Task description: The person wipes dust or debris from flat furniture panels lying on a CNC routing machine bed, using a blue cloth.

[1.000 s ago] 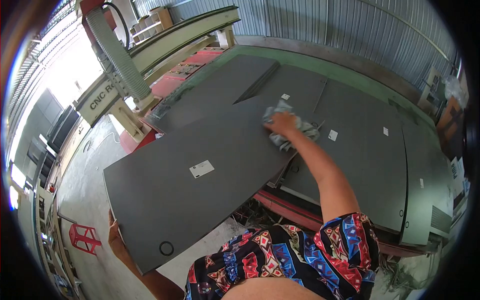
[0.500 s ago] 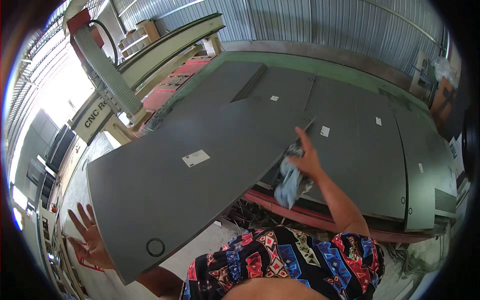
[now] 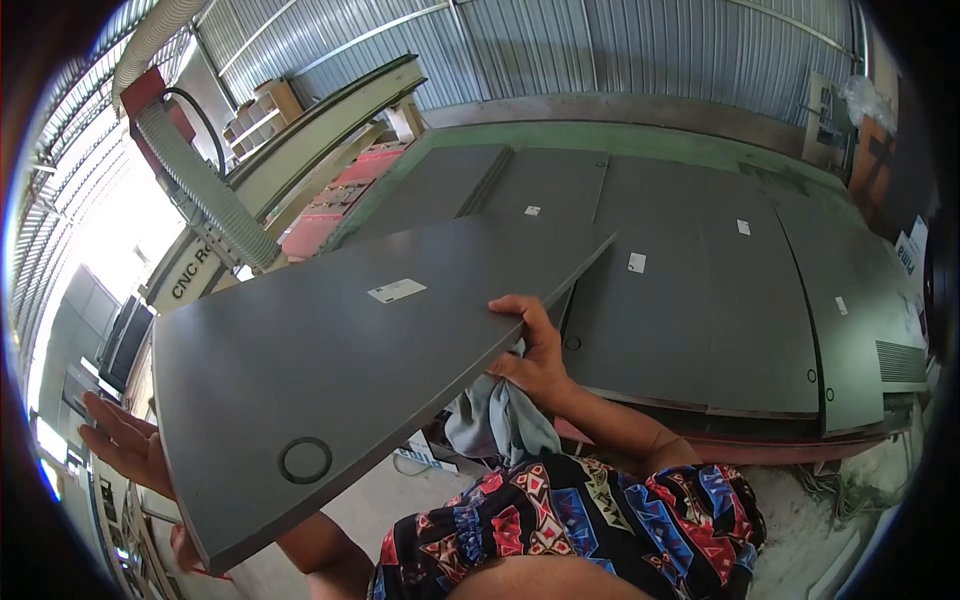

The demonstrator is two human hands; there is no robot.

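Observation:
A large dark grey panel point(image 3: 300, 370) with a white label point(image 3: 397, 290) and a round dark ring hole point(image 3: 305, 460) lies tilted across the front of me. My right hand point(image 3: 540, 360) grips its near edge, fingers on top and thumb along the side. A grey-blue cloth point(image 3: 500, 420) hangs below this hand. At the panel's left end, my left hand point(image 3: 128, 440) presses against the edge with its fingers stretched out. The left forearm passes beneath the panel, so the contact there is partly hidden.
More dark grey panels point(image 3: 690, 300) with white labels lie on the green-topped machine bed point(image 3: 640, 128). A CNC router gantry point(image 3: 320, 140) with a ribbed hose point(image 3: 205, 185) stands at the left. A corrugated metal wall point(image 3: 640, 50) closes off the back.
My right hand, apart from the panel's edge before, now holds it. The panel's near side is raised and tilted. My left hand has shifted outward and turned, fingers closer together.

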